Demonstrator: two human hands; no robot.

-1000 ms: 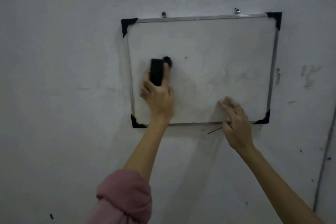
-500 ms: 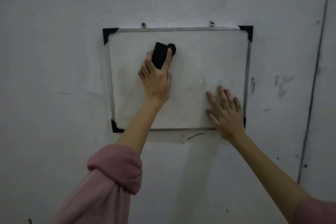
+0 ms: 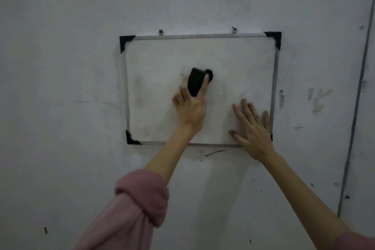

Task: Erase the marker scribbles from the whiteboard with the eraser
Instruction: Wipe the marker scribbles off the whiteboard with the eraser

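Head view
Board: whiteboard (image 3: 233, 63) hangs on a grey wall (image 3: 60, 67), metal frame, black corner caps, two screws above the top edge at 11 and 1 o'clock.
Board surface: mostly wiped; faint grey smears at 9 o'clock and toward the lower left; no clear scribble can be made out.
Eraser: black eraser (image 3: 195, 84) pressed flat on the board near its centre, tilted with its top leaning toward 1 o'clock; a dark round bit shows just beside it at 2 o'clock, too blurred to tell what.
Left hand: left hand (image 3: 190, 107) wraps the eraser from 6 o'clock, fingers along its left side, thumb up the right side, gripping it.
Right hand: right hand (image 3: 252, 128) lies flat on the board at 4 o'clock from the eraser, fingers spread wide, palm over the lower right corner, holding nothing.
Sleeve: pink sleeve (image 3: 138, 199) rolled up on the left forearm.
Wall marks: a dark streak (image 3: 215, 152) just under the bottom frame; pale scuffs at 3 o'clock of the board.
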